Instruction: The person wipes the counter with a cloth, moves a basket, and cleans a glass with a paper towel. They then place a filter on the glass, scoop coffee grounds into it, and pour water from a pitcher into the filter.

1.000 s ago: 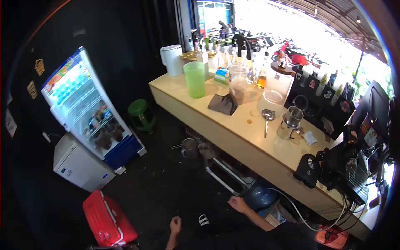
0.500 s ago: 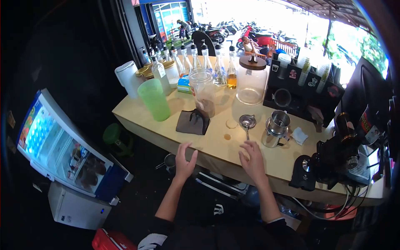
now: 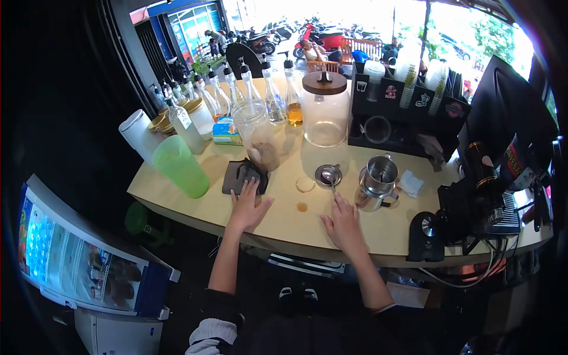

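Note:
My left hand [image 3: 245, 212] reaches over the front of the counter, its spread fingertips on the near edge of a folded dark cloth [image 3: 234, 179]. My right hand [image 3: 344, 228] is low over the wooden top, fingers stretched out, fingertips right at the handle of a spoon [image 3: 332, 180]. That spoon's bowl rests in a small round metal dish [image 3: 320, 175]. Between the hands lie a brown liquid spot [image 3: 302, 207] and a wet ring mark [image 3: 305, 185]. To the right of my right hand, a metal coffee dripper [image 3: 380, 170] sits on a metal jug [image 3: 369, 203].
Behind the cloth stands a clear jar [image 3: 253, 130] with brown powder; a green pitcher [image 3: 181, 168] is left. Pump bottles [image 3: 273, 103], a lidded glass jar [image 3: 325, 118] and a black cup rack [image 3: 396, 109] line the back. A coffee machine [image 3: 473, 207] occupies the right end.
Both hands have moved forward onto the counter: the left to the cloth, the right to the spoon handle. The camera view has shifted, so the counter items appear further left.

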Motion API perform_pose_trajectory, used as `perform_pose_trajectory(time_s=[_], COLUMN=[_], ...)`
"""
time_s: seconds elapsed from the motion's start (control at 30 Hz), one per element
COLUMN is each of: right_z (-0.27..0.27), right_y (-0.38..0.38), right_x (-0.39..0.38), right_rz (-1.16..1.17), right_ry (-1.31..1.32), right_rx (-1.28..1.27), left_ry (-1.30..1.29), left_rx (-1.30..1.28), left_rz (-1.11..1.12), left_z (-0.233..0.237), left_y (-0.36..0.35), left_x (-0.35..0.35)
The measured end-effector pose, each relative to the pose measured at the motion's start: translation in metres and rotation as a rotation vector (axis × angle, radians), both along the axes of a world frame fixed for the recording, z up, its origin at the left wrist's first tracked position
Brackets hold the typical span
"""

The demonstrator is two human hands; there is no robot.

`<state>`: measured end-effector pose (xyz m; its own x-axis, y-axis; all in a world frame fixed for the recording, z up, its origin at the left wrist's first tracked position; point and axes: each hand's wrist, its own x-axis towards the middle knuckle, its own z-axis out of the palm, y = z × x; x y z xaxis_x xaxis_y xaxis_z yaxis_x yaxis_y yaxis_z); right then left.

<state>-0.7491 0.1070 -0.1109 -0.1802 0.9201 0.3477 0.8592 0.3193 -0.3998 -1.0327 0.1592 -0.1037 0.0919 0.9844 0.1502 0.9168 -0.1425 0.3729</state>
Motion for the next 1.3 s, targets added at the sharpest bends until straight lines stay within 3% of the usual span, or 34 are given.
perform_pose_trajectory(time_s=[0.23,0.3,0.53,0.63,0.73,0.87,0.97,1.07,1.13,1.23,1.27,1.3], right_z=[-0.003,0.001,0.010,0.011,0.003,-0.019,-0.052,-0.137,-0.201,-0.285,-0.314,-0.297], right_y=[0.010,0.008,0.005,0.001,-0.019,-0.108,-0.184,-0.281,-0.356,-0.476,-0.518,-0.569], right_x=[-0.013,-0.011,-0.013,-0.012,-0.020,-0.035,-0.033,-0.021,-0.027,-0.051,-0.066,-0.107], right_rz=[-0.056,-0.025,-0.059,-0.089,-0.102,-0.235,-0.391,-0.580,-0.793,-1.021,-1.070,-1.074], right_ry=[-0.052,0.021,0.069,0.131,0.285,0.411,0.347,0.171,0.165,0.406,0.493,0.557], right_rx=[0.080,0.107,0.174,0.246,0.494,0.398,0.108,-0.310,-0.767,-1.182,-1.193,-0.597], left_ry=[-0.070,-0.293,-0.211,-0.233,-0.345,-0.557,-0.680,-0.753,-0.772,-0.632,-0.399,-0.397], left_rx=[0.148,0.130,0.190,0.210,0.265,0.506,0.572,0.429,0.321,-0.081,-0.263,-0.280], left_rz=[-0.108,-0.146,-0.177,-0.166,-0.261,-0.426,-0.507,-0.726,-0.918,-1.271,-1.349,-1.392], left_z=[-0.003,-0.003,-0.005,-0.005,-0.002,0.006,-0.018,-0.056,-0.079,-0.117,-0.119,-0.132], left_y=[0.001,0.000,-0.004,-0.005,-0.006,-0.020,-0.044,-0.088,-0.127,-0.186,-0.207,-0.225], left_x=[-0.015,-0.019,-0.017,-0.016,-0.020,-0.016,-0.004,0.036,0.076,0.137,0.149,0.158])
